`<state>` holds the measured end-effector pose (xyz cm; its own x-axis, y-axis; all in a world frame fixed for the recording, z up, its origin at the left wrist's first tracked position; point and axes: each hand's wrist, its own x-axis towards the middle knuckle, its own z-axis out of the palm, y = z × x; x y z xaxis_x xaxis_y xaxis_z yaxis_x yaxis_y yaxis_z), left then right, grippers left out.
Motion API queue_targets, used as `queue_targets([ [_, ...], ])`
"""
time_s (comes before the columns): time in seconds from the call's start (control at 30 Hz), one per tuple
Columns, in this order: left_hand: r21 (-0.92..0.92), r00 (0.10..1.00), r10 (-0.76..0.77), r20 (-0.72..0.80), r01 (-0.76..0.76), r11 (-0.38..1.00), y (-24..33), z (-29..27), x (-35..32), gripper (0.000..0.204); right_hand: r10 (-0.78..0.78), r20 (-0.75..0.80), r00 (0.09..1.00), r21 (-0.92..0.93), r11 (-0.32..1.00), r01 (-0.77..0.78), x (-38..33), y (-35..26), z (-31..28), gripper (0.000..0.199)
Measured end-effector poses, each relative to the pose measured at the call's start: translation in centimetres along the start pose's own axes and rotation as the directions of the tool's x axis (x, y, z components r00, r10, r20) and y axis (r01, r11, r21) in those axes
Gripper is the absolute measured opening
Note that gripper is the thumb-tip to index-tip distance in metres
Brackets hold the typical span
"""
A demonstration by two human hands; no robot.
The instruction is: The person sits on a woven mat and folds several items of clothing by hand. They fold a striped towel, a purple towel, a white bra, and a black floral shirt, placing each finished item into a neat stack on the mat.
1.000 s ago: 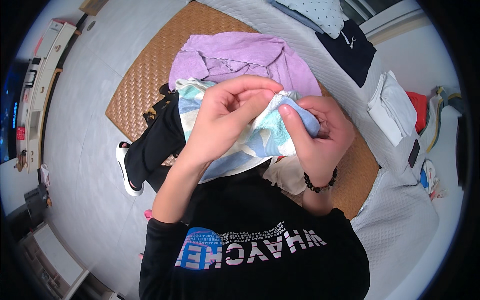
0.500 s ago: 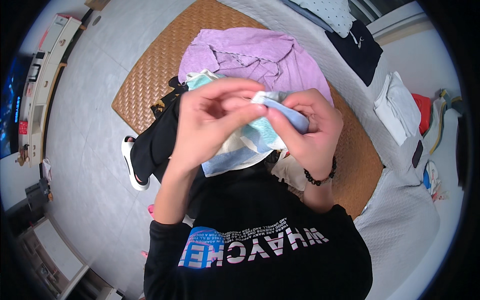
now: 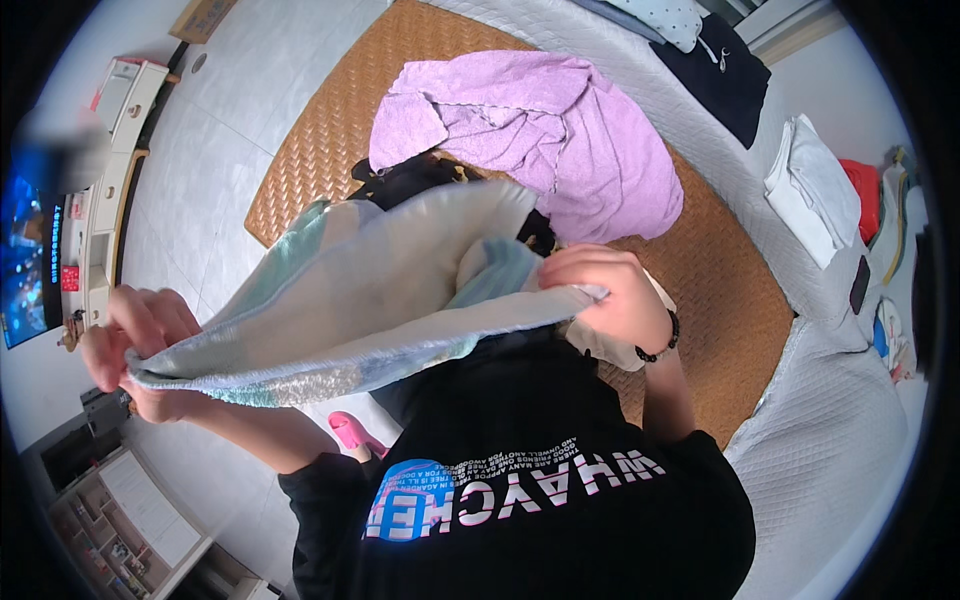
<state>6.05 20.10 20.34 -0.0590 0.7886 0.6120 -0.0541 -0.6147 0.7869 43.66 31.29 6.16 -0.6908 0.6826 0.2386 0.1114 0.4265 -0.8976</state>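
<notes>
A white, pale blue and mint green towel (image 3: 330,300) is stretched across in front of me, its middle billowing away from my body. At the far left, my left hand (image 3: 140,350) is closed on one corner. My right hand (image 3: 610,295), with a dark bead bracelet at its wrist, pinches the other end of the same edge. Beyond the towel, a rumpled lilac towel (image 3: 540,130) lies on the woven mat. Partly hidden behind the held towel is black cloth with gold-coloured bits (image 3: 410,180). A cream cloth (image 3: 610,345) shows below my right hand.
The brown woven mat (image 3: 320,130) lies beside a grey quilted sofa (image 3: 800,440). Folded white cloth (image 3: 815,195), a black garment (image 3: 715,100) and a red item (image 3: 860,195) rest along the right. A pink slipper (image 3: 355,435) is on the floor. Drawers (image 3: 130,120) and a screen stand left.
My hands were close together, pinching the bunched towel edge. Now my left hand has swung far left and lower, and the towel is spread out between both hands.
</notes>
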Motion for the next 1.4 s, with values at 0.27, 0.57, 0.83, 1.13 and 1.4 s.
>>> queue_targets([
  [0.27, 0.105, 0.867, -0.061, -0.495, 0.129, 0.986, 1.1, -3.6, -9.2, 0.030, 0.397, 0.415, 0.818, 0.223, 0.828, -0.515, 2.5, 3.1, 2.4, 0.018],
  [0.57, -0.008, 0.894, -0.123, -0.431, 0.133, 0.991, 2.8, -5.0, -13.8, 0.031, 0.259, 0.125, 0.958, 0.317, 0.904, -0.286, 0.2, 6.0, 12.7, 0.025],
  [0.83, 0.065, 0.877, -0.065, -0.476, 0.109, 0.992, 2.1, -3.8, -11.5, 0.023, 0.491, 0.391, 0.779, 0.637, 0.466, -0.614, 1.4, 6.6, 15.0, 0.018],
  [1.13, 0.697, 0.910, 0.000, -0.415, 0.318, 0.642, 1.3, -9.0, 3.0, 0.035, 0.230, -0.282, 0.932, 0.470, 0.879, -0.075, 16.4, 1.8, -1.5, 0.035],
  [1.4, 0.805, 0.955, 0.285, -0.083, -0.105, 0.584, 2.3, -7.9, 17.8, 0.036, -0.239, -0.288, 0.927, -0.168, 0.966, 0.197, 24.8, -12.2, -18.4, 0.021],
])
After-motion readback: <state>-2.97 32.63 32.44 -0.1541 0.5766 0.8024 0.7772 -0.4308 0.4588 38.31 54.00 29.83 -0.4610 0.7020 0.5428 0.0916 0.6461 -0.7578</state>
